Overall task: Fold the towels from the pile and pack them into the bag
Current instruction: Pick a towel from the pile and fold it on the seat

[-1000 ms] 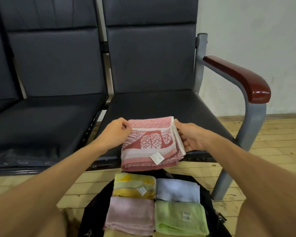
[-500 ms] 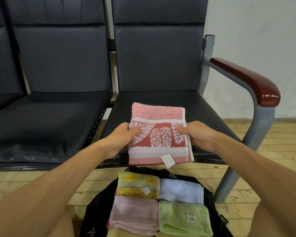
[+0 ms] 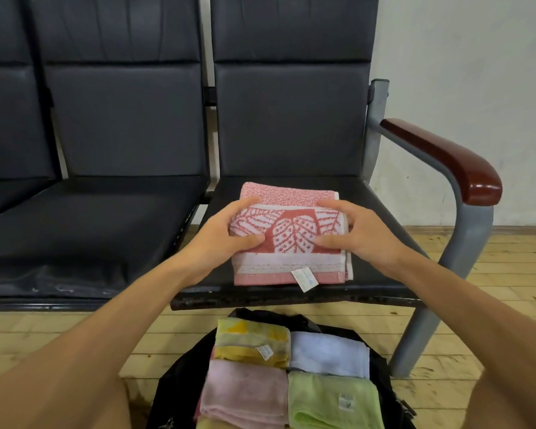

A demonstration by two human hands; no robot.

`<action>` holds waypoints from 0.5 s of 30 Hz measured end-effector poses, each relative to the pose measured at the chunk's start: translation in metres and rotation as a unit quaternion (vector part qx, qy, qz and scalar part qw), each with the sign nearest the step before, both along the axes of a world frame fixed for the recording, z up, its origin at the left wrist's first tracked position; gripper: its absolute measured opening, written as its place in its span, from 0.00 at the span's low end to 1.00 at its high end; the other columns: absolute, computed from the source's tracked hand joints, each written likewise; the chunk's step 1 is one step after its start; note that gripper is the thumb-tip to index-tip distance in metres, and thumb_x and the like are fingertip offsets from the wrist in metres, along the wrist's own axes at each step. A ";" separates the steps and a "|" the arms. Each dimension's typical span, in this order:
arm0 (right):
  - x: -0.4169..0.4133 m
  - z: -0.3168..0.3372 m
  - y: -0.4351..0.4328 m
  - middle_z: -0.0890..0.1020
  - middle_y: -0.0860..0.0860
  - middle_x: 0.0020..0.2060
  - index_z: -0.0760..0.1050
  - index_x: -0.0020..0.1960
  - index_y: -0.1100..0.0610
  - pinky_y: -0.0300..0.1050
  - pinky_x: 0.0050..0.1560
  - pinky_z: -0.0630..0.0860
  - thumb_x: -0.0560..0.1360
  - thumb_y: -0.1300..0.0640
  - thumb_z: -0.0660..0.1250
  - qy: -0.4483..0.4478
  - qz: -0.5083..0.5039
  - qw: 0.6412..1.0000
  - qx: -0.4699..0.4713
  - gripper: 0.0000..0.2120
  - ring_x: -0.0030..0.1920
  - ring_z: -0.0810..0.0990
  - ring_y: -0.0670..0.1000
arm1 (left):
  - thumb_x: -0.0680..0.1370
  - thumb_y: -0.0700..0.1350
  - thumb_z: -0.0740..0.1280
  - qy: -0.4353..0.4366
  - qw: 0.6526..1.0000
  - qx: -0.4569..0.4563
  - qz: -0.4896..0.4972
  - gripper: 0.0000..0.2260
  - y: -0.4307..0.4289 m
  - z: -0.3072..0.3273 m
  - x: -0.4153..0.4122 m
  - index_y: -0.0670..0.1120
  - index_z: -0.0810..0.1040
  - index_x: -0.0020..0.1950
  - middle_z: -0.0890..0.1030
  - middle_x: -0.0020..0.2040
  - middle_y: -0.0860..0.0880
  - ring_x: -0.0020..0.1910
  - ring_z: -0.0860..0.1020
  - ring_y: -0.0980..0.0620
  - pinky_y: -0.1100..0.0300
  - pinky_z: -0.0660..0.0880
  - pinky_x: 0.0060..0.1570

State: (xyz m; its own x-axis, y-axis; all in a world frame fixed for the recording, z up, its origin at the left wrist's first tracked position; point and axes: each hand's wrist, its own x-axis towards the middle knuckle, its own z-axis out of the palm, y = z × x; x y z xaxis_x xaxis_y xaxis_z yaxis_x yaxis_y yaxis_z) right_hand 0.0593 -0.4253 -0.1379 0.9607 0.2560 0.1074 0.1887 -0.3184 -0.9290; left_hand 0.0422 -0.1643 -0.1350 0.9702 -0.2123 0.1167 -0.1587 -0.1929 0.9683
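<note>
Carried forward from mid-air above the bag (image 3: 180, 385) and now lying flat on the black chair seat (image 3: 381, 274): folded red leaf-print towel (image 3: 294, 233), white label (image 3: 304, 278) at its near edge. Clasped at the left side by the left grip (image 3: 226, 239) and at the right side by the right grip (image 3: 359, 236), thumbs on top, fingers curled over the far part. Packed side by side in the open bag on the wooden floor (image 3: 59, 335): yellow towel (image 3: 248, 339), pale blue towel (image 3: 328, 354), pink towel (image 3: 245, 394), green towel (image 3: 328, 404).
</note>
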 end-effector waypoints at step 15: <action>0.001 -0.003 0.004 0.76 0.40 0.45 0.75 0.53 0.50 0.24 0.40 0.66 0.69 0.50 0.77 -0.121 -0.058 0.949 -0.285 0.17 0.41 0.74 0.39 | 0.75 0.51 0.71 -0.156 0.906 0.391 0.045 0.18 0.007 -0.017 0.007 0.52 0.70 0.63 0.71 0.57 0.53 0.53 0.74 0.56 0.56 0.77 0.54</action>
State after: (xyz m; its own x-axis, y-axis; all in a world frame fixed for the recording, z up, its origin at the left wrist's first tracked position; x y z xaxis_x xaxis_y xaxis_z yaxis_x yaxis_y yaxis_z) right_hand 0.0603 -0.4217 -0.1407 0.9511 0.2319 0.2042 0.3067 -0.7883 -0.5334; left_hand 0.0497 -0.1577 -0.1522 0.9337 -0.2691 0.2362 -0.3498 -0.8262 0.4415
